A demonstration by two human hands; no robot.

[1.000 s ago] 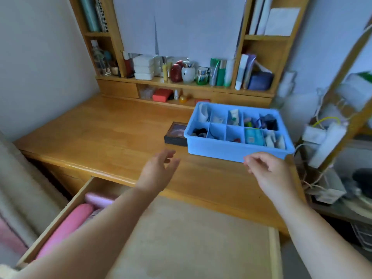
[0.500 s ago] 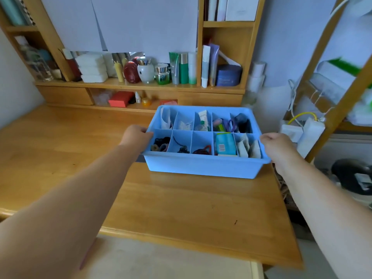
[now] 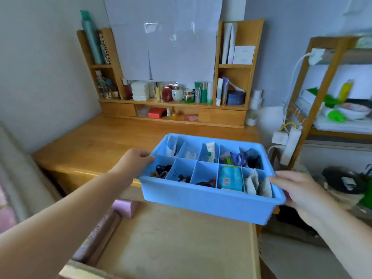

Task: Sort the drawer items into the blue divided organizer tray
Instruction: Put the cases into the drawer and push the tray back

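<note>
The blue divided organizer tray [image 3: 201,200] is held in the air above the desk's front edge and the open drawer [image 3: 177,238]. My left hand [image 3: 136,161] grips its left rim and my right hand [image 3: 296,188] grips its right end. Its compartments hold dark hair ties [image 3: 161,171], a white tube [image 3: 210,151], a light blue packet [image 3: 229,178], folded sachets [image 3: 255,184] and a dark bundle [image 3: 252,158]. The drawer floor is mostly bare, with a pink roll [image 3: 124,207] at its left side.
The wooden desk [image 3: 100,141] runs back to a shelf unit with bottles and jars [image 3: 181,95]. A wooden rack [image 3: 314,93] with a power strip [image 3: 289,146] and cables stands to the right. A wall is on the left.
Both hands closed on the tray's ends, then lifted it off the desk and brought it toward me, over the open drawer. The view tilted back down.
</note>
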